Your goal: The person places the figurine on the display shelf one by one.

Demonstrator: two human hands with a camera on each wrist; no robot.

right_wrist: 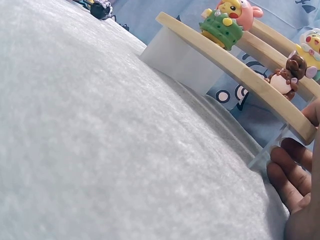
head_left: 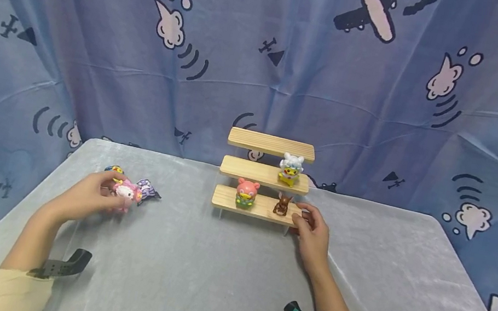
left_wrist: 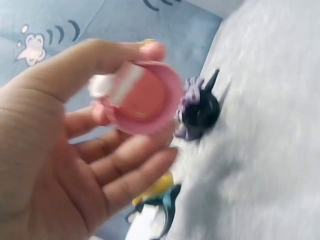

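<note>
At the left of the table, my left hand (head_left: pixel 84 196) pinches a pink-hooded figurine (head_left: pixel 125 190) with a white face. Its round pink underside faces the left wrist camera. A purple and black figurine (left_wrist: pixel 200 110) lies just beyond it, and a yellow and blue one (left_wrist: pixel 157 200) is close to the fingers. My right hand (head_left: pixel 312 239) grips the right end of the lowest plank of a three-tier wooden display shelf (head_left: pixel 262 206). On that plank sit a pink-and-green figurine (head_left: pixel 246 194) and a brown figurine (head_left: pixel 282 205). A white-and-yellow figurine (head_left: pixel 290 171) occupies the middle tier.
A grey cloth covers the table (head_left: pixel 188 272). Behind the shelf hangs a blue curtain (head_left: pixel 225 62) printed with planes and clouds. Translucent supports (right_wrist: pixel 182 62) hold up the planks. Dark bands (head_left: pixel 64 265) are strapped round both wrists.
</note>
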